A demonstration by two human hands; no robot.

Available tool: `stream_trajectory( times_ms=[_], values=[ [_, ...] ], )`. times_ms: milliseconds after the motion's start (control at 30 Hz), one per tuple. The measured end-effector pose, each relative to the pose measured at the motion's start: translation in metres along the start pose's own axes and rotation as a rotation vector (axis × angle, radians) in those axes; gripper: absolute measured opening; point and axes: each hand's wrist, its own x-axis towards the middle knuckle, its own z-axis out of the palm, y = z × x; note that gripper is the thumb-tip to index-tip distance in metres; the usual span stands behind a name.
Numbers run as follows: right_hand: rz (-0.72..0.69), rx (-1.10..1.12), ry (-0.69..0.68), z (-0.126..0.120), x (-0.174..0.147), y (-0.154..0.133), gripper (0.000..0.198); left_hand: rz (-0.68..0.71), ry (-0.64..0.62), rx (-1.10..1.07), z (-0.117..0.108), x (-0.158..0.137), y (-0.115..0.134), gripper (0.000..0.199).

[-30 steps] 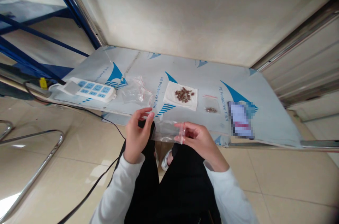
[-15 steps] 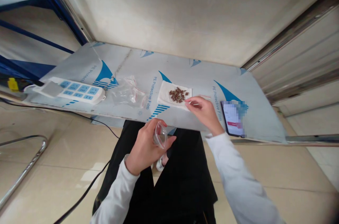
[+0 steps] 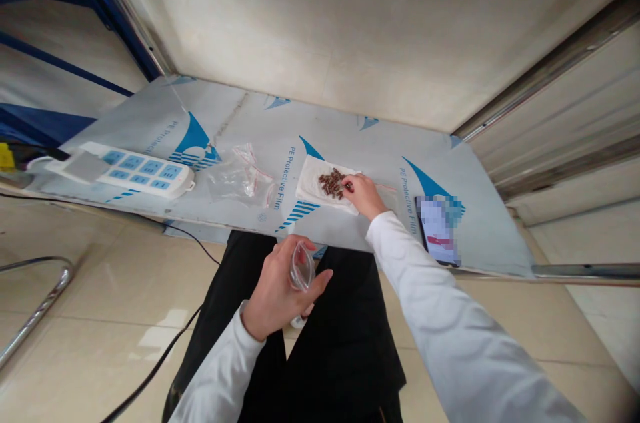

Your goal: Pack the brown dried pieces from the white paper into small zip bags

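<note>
My left hand (image 3: 280,286) holds a small clear zip bag (image 3: 302,267) in front of the shelf edge, its mouth spread and facing up. Whether anything is inside the bag is hard to see. On the shelf, a white paper sheet (image 3: 309,184) carries a heap of small brown pellet-like pieces (image 3: 331,183). The fingertips of my right hand (image 3: 364,195) are pinched together at the heap's right side, with a small brown piece at their tips. Another clear zip bag (image 3: 387,196) lies flat, partly behind my right hand.
Crumpled clear zip bags (image 3: 245,179) lie left of the paper. Farther left is a white power strip (image 3: 145,169) with a cable. A phone (image 3: 439,229) lies at the right near the front edge of the film-covered shelf (image 3: 320,123). A wall stands behind it.
My right hand has moved left and forward onto the heap of brown pieces, from the paper's right edge. My left hand still holds the bag, almost in the same place.
</note>
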Motion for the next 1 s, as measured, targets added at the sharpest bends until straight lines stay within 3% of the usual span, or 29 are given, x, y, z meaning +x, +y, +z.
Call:
stream_trajectory(
  times_ms=[367,500,567,633,733,1000],
  values=[
    [0.140,0.002,0.084,0.001,0.004,0.000,0.015,0.018,-0.009,-0.011,0.000,0.002,-0.004,0.027],
    [0.134,0.144,0.202,-0.027,-0.028,-0.035,0.017,0.022,0.061,-0.008,0.000,0.014,-0.003,0.030],
    [0.058,0.385,0.278,-0.049,-0.059,-0.067,0.023,0.052,0.102,-0.009,0.000,0.023,0.001,0.032],
    [0.008,0.496,0.176,-0.070,-0.092,-0.098,0.019,0.094,0.124,-0.034,0.002,0.031,0.007,0.032],
    [-0.063,0.480,0.023,-0.084,-0.124,-0.128,0.011,0.136,0.114,-0.122,0.005,0.038,0.019,0.027],
    [-0.194,0.290,-0.010,-0.084,-0.124,-0.128,0.017,0.178,0.129,-0.190,0.016,0.033,0.026,0.023]
  ],
)
